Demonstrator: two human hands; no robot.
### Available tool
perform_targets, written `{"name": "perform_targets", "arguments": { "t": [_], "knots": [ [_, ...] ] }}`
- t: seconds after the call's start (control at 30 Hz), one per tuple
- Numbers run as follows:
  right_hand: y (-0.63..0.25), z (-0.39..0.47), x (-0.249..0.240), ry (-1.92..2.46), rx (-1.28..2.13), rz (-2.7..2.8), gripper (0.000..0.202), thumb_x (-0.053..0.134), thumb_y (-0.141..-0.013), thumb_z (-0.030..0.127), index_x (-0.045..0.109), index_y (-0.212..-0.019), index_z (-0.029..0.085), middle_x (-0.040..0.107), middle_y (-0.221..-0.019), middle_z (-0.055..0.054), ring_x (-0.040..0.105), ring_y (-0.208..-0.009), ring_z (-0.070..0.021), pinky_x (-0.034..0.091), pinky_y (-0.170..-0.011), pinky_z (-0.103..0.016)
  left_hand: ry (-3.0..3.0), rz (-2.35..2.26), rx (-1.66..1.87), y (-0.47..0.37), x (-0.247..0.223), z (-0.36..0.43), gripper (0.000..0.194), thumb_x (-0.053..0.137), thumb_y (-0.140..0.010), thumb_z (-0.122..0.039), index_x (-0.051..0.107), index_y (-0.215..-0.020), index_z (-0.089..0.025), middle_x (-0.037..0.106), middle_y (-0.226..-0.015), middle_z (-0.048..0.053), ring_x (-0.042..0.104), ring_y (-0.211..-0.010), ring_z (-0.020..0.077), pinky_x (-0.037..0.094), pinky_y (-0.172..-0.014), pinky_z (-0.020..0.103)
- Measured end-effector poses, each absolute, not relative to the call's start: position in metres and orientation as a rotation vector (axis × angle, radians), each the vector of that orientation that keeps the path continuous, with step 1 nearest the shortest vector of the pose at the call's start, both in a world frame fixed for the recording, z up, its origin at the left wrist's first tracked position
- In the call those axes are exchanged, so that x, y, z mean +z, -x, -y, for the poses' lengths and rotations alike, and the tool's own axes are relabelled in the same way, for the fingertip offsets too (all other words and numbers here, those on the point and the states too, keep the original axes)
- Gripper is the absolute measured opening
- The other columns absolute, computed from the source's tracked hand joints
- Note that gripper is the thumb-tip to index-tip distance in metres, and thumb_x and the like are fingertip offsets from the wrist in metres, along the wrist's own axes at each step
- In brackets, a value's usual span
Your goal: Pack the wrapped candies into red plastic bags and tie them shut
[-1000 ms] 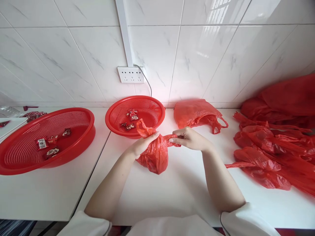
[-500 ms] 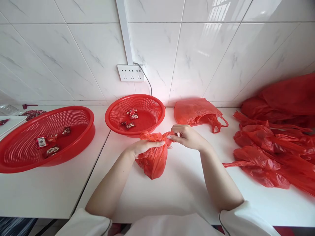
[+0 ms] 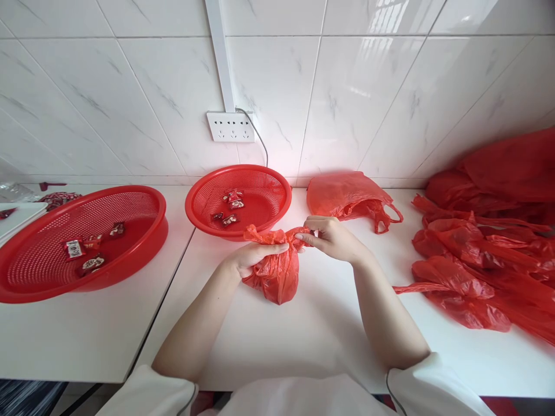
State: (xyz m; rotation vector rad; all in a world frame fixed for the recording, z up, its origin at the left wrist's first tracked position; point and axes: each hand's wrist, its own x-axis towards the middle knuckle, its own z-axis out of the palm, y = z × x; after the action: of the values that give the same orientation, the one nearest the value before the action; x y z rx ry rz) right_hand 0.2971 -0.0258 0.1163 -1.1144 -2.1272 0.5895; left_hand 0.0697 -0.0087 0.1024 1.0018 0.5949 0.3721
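Observation:
A red plastic bag (image 3: 280, 276), bulging below and gathered at its neck, is between my two hands above the white table. My left hand (image 3: 256, 256) is closed on the bag's left side, the thumb lying along the gathered neck. With thumb and fingers my right hand (image 3: 328, 238) pinches a twisted end of the bag at the right. The bag's contents are hidden. Just behind it stands a red plastic basket (image 3: 277, 222) with several wrapped candies (image 3: 233, 199) in it.
At left sits a larger red basket (image 3: 143, 257) with several wrapped candies. A red bag (image 3: 338, 193) lies against the tiled wall at back right. Heaped red bags (image 3: 468, 254) cover the table's right end. A power strip (image 3: 231, 127) with a cable is on the wall.
The bag's lower part has risen slightly and swung a little to the right. Both hands keep their hold, and the right hand has shifted up slightly.

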Motion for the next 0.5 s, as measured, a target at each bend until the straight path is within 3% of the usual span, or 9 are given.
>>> {"name": "perform_targets", "arguments": {
  "t": [0.33, 0.43, 0.5],
  "knots": [
    [-0.2961, 0.0262, 0.117, 1.085, 0.612, 2.136, 0.04, 0.048, -0.094, 0.047, 0.061, -0.068, 0.019, 0.057, -0.067, -0.002, 0.045, -0.057, -0.0123, 0.035, -0.054, -0.028, -0.94, -0.507, 0.393, -0.0688, 0.1035, 0.0101, 0.027, 0.06, -0.088, -0.03, 0.069, -0.108, -0.014, 0.069, -0.11, 0.013, 0.063, -0.107, 0.0244, 0.048, -0.091, 0.035],
    [-0.2967, 0.0259, 0.1165, 1.097, 0.572, 2.132, 0.041, 0.049, -0.093, 0.048, 0.058, -0.065, 0.019, 0.054, -0.065, -0.002, 0.041, -0.055, -0.0116, 0.032, -0.052, -0.027, -0.881, -0.502, 0.361, -0.07, 0.1009, 0.0099, 0.021, 0.061, -0.087, -0.03, 0.07, -0.1, -0.015, 0.072, -0.097, 0.01, 0.066, -0.098, 0.0221, 0.049, -0.087, 0.034],
    [-0.2967, 0.0255, 0.1156, 1.1, 0.571, 2.134, 0.041, 0.049, -0.093, 0.048, 0.056, -0.064, 0.019, 0.053, -0.065, -0.001, 0.042, -0.055, -0.0116, 0.032, -0.051, -0.027, -0.841, -0.569, 0.412, -0.0694, 0.0991, 0.01, 0.012, 0.066, -0.083, -0.026, 0.071, -0.086, -0.015, 0.072, -0.076, 0.008, 0.068, -0.081, 0.0198, 0.051, -0.079, 0.031]
  ]
}}
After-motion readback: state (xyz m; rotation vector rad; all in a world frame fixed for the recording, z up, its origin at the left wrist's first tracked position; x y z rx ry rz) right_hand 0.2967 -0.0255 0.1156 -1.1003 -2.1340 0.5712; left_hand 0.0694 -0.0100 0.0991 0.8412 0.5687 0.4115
